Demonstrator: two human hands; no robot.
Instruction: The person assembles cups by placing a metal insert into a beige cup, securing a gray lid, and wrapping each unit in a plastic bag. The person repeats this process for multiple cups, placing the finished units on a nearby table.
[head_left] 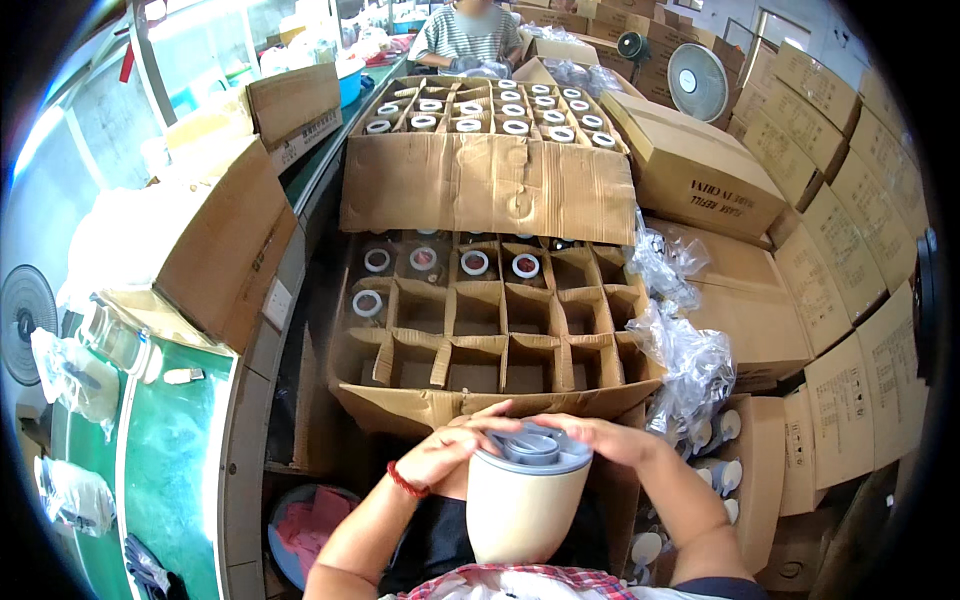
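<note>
Near carton [430, 404]: white-rimmed bottles [367, 305] filling some left and far cells; near and right cells showing only cardboard, seemingly waiting. Left hand [450, 447] laying extended fingers over grey lid [530, 452]; cream canister [527, 510] sitting lid-up between hands, near; right hand [605, 438] covering lid's right edge. Cardboard panel [450, 185] hiding far cells; thumbs not showing, leaving grip impossible to judge.

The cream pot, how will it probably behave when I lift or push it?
The cream pot is probably stiff: it looks smooth and undented. That smoothness may make it slippery. Pushed near its grey lid, it might tip, since it looks narrower toward the bottom.
</note>
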